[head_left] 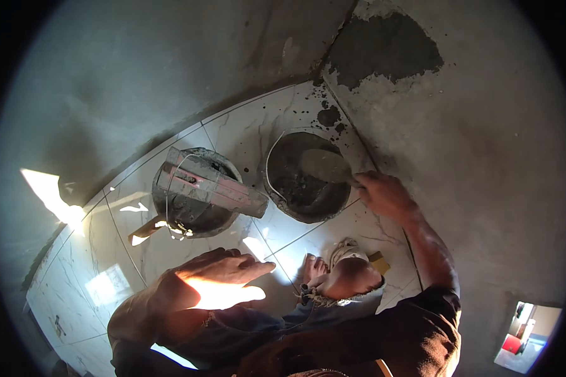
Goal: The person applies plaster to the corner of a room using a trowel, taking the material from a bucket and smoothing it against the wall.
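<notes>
My right hand (380, 193) grips a trowel (324, 164) whose broad, mortar-coated blade is inside the right bucket (295, 201), over dark grey mortar. My left hand (217, 279) is held palm down above my bent leg at the lower left, fingers extended and apparently empty, with sunlight across it. Whether it rests on the leg is unclear. To the left, a second bucket (201, 223) of grey mortar has a long, pinkish, mortar-smeared float (233, 195) lying across its top. A wooden handle (141, 234) sticks out from that bucket's lower left.
White marble-look tiles (110, 239) lie under both buckets, bordered by grey walls (138, 56). Dark mortar splashes mark the tiles near the far corner, below a darker wall patch (387, 47). My bare foot (314, 267) is near a yellow object (378, 262). A bright, red-marked object (525, 336) shows at lower right.
</notes>
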Motion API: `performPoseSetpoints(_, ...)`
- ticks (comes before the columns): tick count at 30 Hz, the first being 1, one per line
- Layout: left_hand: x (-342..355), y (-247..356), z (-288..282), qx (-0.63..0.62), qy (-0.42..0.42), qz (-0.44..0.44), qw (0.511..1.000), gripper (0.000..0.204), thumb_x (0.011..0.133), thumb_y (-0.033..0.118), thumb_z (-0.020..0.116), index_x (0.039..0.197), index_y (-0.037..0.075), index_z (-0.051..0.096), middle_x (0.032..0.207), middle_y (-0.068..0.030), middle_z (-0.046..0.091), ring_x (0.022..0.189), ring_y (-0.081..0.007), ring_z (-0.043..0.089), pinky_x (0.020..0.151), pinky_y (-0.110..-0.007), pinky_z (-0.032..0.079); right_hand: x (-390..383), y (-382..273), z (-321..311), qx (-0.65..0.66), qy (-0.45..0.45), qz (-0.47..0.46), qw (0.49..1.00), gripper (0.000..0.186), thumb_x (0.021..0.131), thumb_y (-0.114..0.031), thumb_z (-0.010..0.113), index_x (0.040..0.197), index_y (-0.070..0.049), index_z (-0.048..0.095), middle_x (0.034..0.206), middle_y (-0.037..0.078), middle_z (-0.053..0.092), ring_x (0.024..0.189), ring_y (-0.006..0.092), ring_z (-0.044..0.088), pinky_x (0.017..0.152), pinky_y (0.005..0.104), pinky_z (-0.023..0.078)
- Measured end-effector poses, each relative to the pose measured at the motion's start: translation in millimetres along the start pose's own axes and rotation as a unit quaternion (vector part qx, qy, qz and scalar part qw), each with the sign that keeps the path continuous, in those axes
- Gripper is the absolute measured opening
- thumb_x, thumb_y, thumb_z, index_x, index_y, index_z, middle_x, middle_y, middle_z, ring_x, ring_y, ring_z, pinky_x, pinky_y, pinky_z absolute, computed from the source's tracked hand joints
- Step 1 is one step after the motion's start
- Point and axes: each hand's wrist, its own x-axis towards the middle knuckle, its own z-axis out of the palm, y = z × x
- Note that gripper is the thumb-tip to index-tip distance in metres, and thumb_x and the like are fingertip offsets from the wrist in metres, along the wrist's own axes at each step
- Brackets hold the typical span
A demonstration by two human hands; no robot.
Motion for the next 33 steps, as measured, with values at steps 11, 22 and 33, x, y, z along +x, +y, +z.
performPoseSetpoints(11,-2,1,3,-0.019,0.023,-0.008,1.0,0.056,0.092,0.039,0.055,0.139,0.01,0.043,0.119,-0.0135,0.059,0.105,-0.0327,0.059,0.093,-0.041,0.047,51,10,51,0.037,-0.102,-0.142,0.984,0.026,0.088,-0.013,0.058,0.113,-0.009,0.061,0.095,0.017,0.066,0.08,0.0306,0.068,0.07,0.0426,0.055)
performPoseSetpoints(22,13,-10,1,-0.005,-0.007,0.023,1.0,0.056,0.094,0.034,0.055,0.141,0.01,0.04,0.132,-0.0159,0.051,0.114,-0.034,0.054,0.098,-0.043,0.045,-27,35,31,0.364,-0.114,0.052,0.923,0.045,0.081,-0.02,0.074,0.121,-0.004,0.058,0.087,0.011,0.065,0.076,0.0174,0.065,0.07,0.0329,0.052)
performPoseSetpoints(33,22,-9,-4,-0.019,-0.047,0.003,0.999,0.055,0.096,0.037,0.052,0.144,0.014,0.036,0.132,-0.0149,0.053,0.116,-0.0338,0.054,0.101,-0.042,0.044,-15,-9,-53,0.209,0.083,-0.1,0.969,0.048,0.078,-0.015,0.076,0.121,-0.002,0.059,0.095,0.015,0.066,0.089,0.0276,0.065,0.074,0.0364,0.053)
